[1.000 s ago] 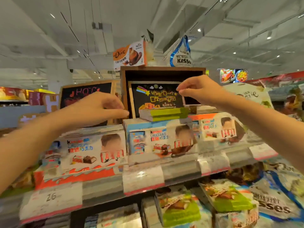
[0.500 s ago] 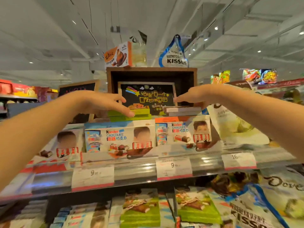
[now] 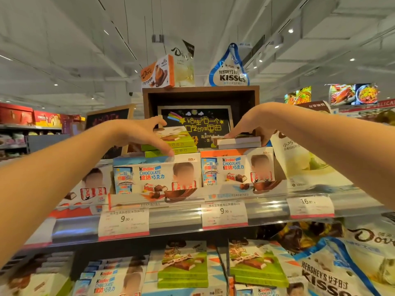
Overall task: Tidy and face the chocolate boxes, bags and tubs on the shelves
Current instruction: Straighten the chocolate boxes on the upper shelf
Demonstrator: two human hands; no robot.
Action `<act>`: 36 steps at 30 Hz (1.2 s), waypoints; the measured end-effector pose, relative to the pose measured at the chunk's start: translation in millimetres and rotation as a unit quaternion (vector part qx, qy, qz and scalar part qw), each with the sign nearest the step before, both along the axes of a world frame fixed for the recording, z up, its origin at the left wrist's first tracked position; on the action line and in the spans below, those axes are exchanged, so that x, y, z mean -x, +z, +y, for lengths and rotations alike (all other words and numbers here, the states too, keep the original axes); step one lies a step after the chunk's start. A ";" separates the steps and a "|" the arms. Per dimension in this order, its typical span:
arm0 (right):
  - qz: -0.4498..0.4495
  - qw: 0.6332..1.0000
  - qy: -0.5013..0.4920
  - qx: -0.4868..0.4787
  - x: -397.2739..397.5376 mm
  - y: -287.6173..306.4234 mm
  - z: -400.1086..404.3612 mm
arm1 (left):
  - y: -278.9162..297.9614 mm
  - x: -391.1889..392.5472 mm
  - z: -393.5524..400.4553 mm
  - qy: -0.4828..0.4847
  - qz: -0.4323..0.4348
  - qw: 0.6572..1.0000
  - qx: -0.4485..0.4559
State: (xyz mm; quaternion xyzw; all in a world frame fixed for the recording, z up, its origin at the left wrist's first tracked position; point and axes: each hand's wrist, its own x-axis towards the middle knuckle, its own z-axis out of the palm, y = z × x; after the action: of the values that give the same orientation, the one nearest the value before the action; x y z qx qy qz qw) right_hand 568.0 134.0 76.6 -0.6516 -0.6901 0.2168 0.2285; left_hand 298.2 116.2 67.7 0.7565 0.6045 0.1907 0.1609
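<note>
Two flat green chocolate boxes (image 3: 171,144) lie stacked on a Kinder Chocolate display box (image 3: 158,178) on the top shelf. My left hand (image 3: 141,135) grips this green stack, thumb low at its front edge, fingers over the top. To the right, two flat white and brown boxes (image 3: 239,142) lie on a second Kinder display box (image 3: 237,167). My right hand (image 3: 252,124) holds that stack from above and behind, fingertips on its top.
A wooden crate (image 3: 201,97) with a chalkboard sign (image 3: 196,124) stands behind the stacks, topped by a Dove box (image 3: 158,73) and a Hershey's Kisses bag (image 3: 229,69). Price tags line the shelf rail (image 3: 267,212). Green boxes and Dove and Kisses bags fill the shelf below.
The view has shifted so the shelf sits more central. My left hand now grips the green stack, and my right hand has dropped from the chalkboard onto the white and brown stack.
</note>
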 end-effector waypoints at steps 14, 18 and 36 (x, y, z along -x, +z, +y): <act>0.041 0.993 -0.103 0.031 11.1 5.3 15.3 | -0.9 -8.5 5.3 0.074 -0.164 0.983 0.037; 0.050 0.992 -0.110 0.044 6.7 7.0 21.1 | -6.1 -6.9 8.9 0.112 -0.205 0.972 -0.002; 0.020 0.992 -0.099 0.080 8.6 13.9 30.1 | -19.3 -8.1 8.2 0.119 -0.359 0.925 -0.027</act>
State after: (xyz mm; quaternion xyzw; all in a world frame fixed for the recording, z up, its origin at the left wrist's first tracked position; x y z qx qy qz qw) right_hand 559.4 164.1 90.5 -0.7286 -0.5976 0.2604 0.2102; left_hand 306.3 124.4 48.4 0.5638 0.5866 0.4836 0.3228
